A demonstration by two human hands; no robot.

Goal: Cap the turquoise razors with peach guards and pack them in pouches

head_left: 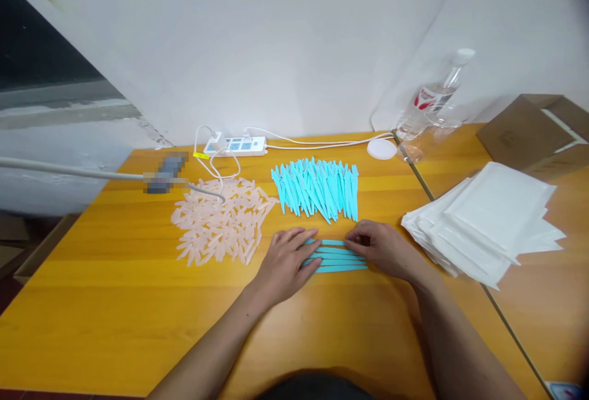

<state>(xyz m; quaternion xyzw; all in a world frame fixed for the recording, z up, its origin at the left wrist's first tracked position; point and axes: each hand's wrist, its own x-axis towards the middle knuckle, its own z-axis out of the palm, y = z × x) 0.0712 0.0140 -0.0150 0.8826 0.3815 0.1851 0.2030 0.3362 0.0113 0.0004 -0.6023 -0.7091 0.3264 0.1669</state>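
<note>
Several long, narrow turquoise strips with tapered ends [341, 261] lie side by side on the table in front of me. My left hand [288, 259] rests flat over their left ends, its fingers spread. At the upper right end of the row, my right hand [381, 246] has thumb and fingers pinched on the topmost turquoise strip. Just beyond both hands is a dense pile of the same turquoise strips [317, 188], most of them pointing toward me. To the left spreads a heap of small pale pink tapered pieces [221, 225].
A white power strip [248, 145] with cables lies along the wall, near a blurred dark object [166, 173]. At right are a stack of white packets [497, 210], a cardboard box [529, 133], a plastic bottle [426, 108] and a round white disc [381, 149].
</note>
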